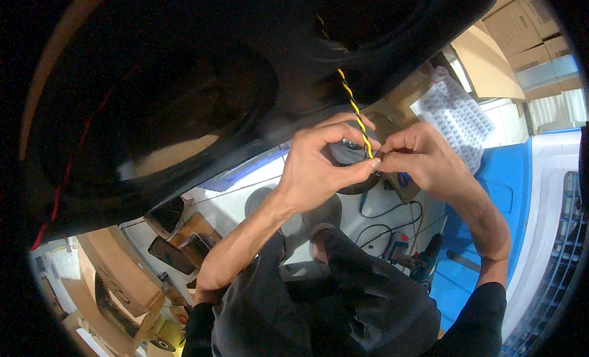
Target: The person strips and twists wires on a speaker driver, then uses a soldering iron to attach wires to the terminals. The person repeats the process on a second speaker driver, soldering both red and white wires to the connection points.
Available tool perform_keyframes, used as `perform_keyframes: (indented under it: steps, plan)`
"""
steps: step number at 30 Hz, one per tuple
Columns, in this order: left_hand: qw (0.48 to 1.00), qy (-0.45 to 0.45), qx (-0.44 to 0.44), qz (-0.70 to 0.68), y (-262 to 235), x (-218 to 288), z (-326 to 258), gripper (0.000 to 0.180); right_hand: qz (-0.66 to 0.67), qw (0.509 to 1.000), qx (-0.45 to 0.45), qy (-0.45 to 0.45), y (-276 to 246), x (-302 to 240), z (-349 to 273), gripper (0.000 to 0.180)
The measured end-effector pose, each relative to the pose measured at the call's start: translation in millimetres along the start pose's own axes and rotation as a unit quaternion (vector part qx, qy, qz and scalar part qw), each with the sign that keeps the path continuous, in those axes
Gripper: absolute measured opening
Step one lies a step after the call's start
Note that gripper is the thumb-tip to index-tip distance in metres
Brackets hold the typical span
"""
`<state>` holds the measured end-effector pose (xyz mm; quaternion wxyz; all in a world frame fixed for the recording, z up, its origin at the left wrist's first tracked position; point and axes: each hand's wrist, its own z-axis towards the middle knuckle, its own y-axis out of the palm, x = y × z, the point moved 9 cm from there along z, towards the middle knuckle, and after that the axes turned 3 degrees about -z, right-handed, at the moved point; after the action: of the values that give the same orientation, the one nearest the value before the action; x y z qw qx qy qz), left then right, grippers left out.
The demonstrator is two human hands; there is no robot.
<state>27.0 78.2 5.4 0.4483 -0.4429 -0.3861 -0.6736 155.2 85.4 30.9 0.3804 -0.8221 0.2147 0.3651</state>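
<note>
A twisted yellow-and-black wire (353, 106) comes out of a large black panel (300, 90) with wide rounded openings. Its lower end runs down to my fingertips. My left hand (313, 160) is closed in a pinch, thumb and fingers on the wire near that end. Close against it, my right hand (425, 155) pinches at the very tip of the wire with thumb and forefinger. The bare wire ends are too small to make out between the fingers. Behind the hands is a dark round object, partly covered. A thin red wire (88, 125) hangs across the panel's left side.
At the right stands a blue plastic body (500, 200) with a white gridded part. A power drill (420, 262) and a looping black cable (392, 225) lie on the tiled floor. Cardboard boxes (521, 25) fill the upper right; a phone (172, 254) and opened cartons (113, 265) are lower left.
</note>
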Motion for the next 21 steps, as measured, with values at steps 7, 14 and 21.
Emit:
perform_keyframes:
  steps: [7,14,21]
  plan:
    - [1.000,-0.004,0.022,-0.004,-1,0,-4,0.019,-0.068,0.991,0.083,-0.085,-3,-10,-15,0.015]
    - [0.997,-0.050,0.048,-0.046,-2,-11,-5,0.018,-0.316,0.848,0.193,-0.381,19,-36,-41,0.016]
    - [0.997,-0.044,0.055,-0.027,-4,-8,-5,0.017,-0.497,0.773,0.114,-0.376,38,-37,-57,0.032]
